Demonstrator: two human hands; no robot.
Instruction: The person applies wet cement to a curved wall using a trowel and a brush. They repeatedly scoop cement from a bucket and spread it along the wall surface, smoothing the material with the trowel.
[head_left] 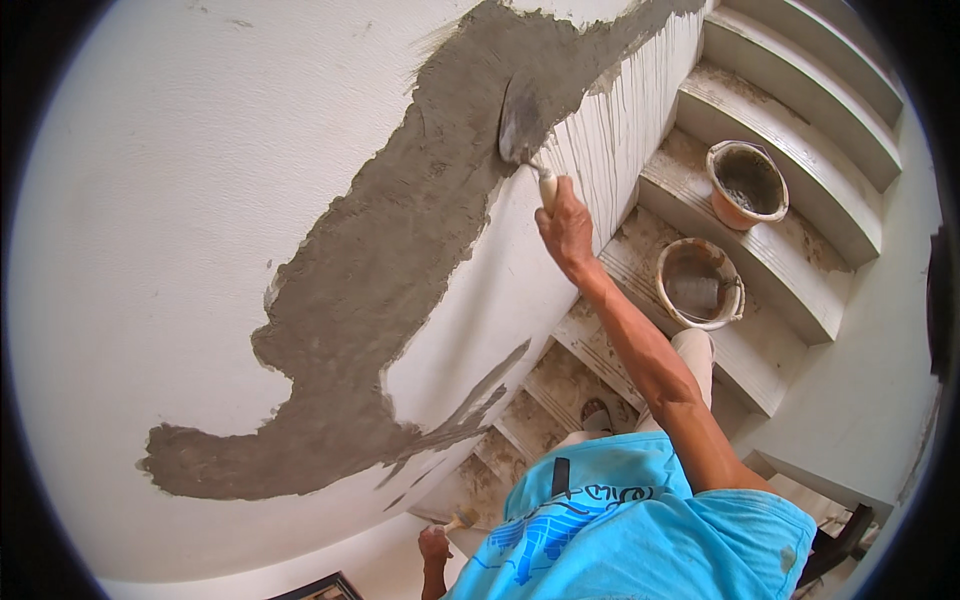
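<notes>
My right hand point(568, 230) grips the pale handle point(548, 190) of a metal trowel point(520, 115). Its blade lies on or just over a long, ragged patch of wet grey plaster point(340, 300) on the white textured wall point(160, 230). Pale drip streaks point(630, 120) run down the wall beside the stairs. My left hand point(434, 548) is low, near the wall's bottom, closed on the handle of a brush point(462, 519) with a pale yellowish head.
A stained staircase point(760, 110) climbs along the right. A bucket of grey mix point(748, 185) stands on one step, another stained bucket point(700, 285) below it. My sandalled foot point(595, 415) is on a lower step. A dark-framed item point(315, 590) shows at the bottom edge.
</notes>
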